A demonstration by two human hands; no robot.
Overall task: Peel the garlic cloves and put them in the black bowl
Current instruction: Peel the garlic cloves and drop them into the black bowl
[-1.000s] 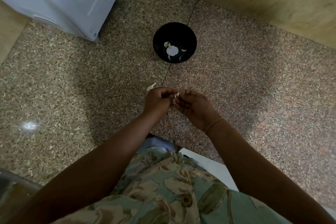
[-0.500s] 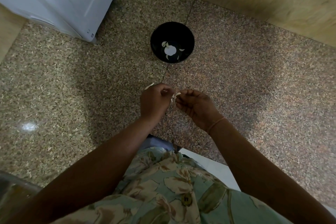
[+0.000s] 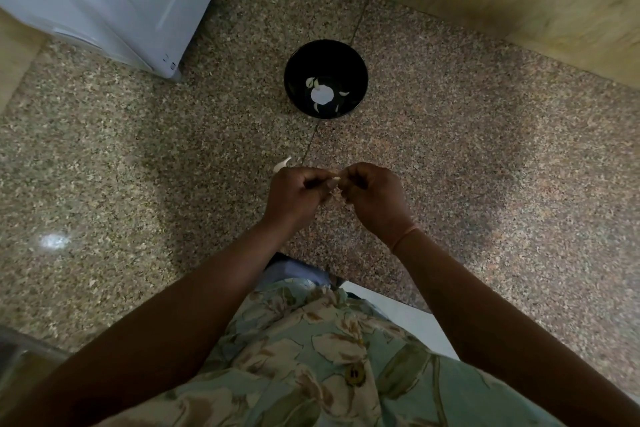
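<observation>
Most of the view is speckled floor (image 3: 450, 156). On it, well ahead of the hands, stands the bowl (image 3: 325, 57), upright, with a few pale cloves (image 3: 310, 81) already in its bottom. Nearer, the left hand (image 3: 294, 198) and right hand (image 3: 375, 199) meet at the fingertips above the floor. Both have curled fingers and pinch one clove (image 3: 335, 179) between them, and only a pale sliver of it shows.

The step looks like stripping the skin. It is best to hold the clove firm in one hand and lift the skin with the other hand's nail, pulling along the clove without squeezing so hard that it slips out.

Its long axis seems to run from hand to hand, roughly level, but I cannot tell which end is the tip. One small curved pale piece (image 3: 282, 164) lies on the floor just beyond the left hand; whether it is clove or skin is unclear.
</observation>
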